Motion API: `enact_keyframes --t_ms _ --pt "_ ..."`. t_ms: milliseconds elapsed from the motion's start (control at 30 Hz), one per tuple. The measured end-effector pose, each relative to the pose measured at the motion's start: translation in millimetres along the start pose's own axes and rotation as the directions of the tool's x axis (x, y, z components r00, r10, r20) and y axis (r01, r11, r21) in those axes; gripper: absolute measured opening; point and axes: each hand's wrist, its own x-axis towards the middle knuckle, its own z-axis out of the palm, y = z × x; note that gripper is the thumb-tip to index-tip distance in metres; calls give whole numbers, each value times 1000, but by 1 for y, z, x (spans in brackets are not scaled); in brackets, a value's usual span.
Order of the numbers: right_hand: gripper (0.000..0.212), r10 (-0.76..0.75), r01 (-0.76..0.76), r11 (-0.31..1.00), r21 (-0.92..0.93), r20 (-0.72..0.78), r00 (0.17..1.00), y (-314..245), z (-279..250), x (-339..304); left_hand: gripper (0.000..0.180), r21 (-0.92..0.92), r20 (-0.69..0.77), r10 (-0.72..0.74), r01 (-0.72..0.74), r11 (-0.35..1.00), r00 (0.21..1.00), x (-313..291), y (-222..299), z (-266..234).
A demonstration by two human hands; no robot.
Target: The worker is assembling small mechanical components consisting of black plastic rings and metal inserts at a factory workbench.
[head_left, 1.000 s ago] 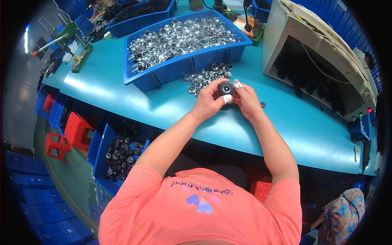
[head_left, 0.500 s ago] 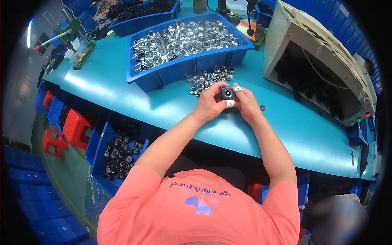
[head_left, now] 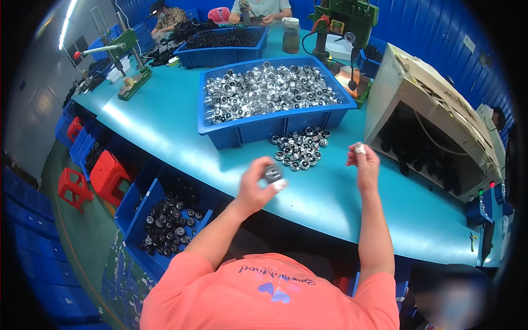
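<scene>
My left hand is closed round a small black wheel with a lighter centre, above the near edge of the blue-green table. White tape wraps the thumb. Away to the right, my right hand is raised over the table with its fingers curled in; a white-wrapped fingertip shows, and whatever may be inside the fingers is hidden. Between and beyond the hands lies a pile of shiny silver-and-black wheel hubs. Behind it stands a blue tub heaped with more such hubs.
A worn box with a dark opening stands at right, black parts inside. Below the table at left, a blue bin holds black wheels. Green presses stand at the back and left. Two people sit at the far side.
My hands have parted: the left moved left and nearer with the black wheel, the right let go of it and moved right. The view has tilted up, showing more of the far side.
</scene>
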Motion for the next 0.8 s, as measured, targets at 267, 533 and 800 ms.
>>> enact_keyframes --t_ms 267,533,800 --pt "23 -4 -100 896 -433 -234 972 -58 -68 13 46 798 -346 -219 409 443 912 -163 -71 -222" --pt "26 -292 -156 355 -922 -267 918 -34 -144 7 38 732 -299 -33 252 633 954 -133 -75 -208" --pt "28 -239 -217 71 -974 -228 944 -12 -116 52 20 296 232 376 -433 852 897 32 6 -1"
